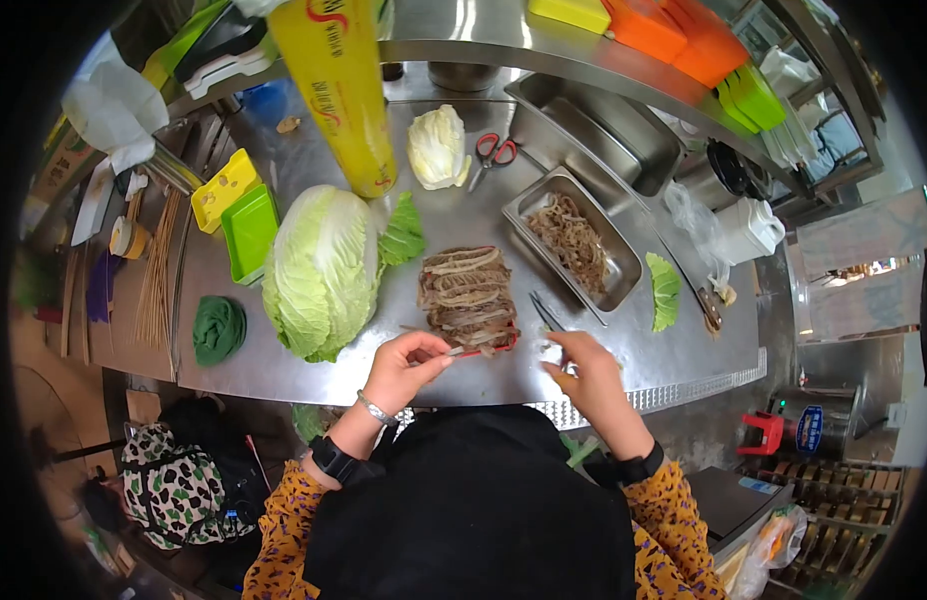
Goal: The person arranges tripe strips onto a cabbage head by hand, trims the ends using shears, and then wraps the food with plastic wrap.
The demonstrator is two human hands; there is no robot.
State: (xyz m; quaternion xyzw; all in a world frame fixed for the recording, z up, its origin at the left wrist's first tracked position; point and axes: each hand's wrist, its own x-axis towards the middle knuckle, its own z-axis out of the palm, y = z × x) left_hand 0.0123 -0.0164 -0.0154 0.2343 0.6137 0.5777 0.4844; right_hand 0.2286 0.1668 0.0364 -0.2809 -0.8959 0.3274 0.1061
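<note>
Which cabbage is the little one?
The small cabbage beside the red-handled scissors; the big, greener cabbage is the one nearer the left hand.

Sleeves of mustard-orange cloth point(674, 520), patterned with small dark, seemingly purple flecks, ended behind the hands; nearer the left hand point(408, 374) sat a silvery bracelet point(376, 408), then a black wristband point(334, 460); behind the right hand point(590, 378), another black band point(639, 466); a black apron-like garment point(474, 510) covered the torso.

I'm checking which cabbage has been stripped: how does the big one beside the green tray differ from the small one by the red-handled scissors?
The big cabbage is much bulkier than the small cabbage. The big cabbage has light-green outer leaves with broad white ribs, while the small cabbage is creamy white to pale yellow, so it looks like the stripped one. Both rest on the metal table.
</note>
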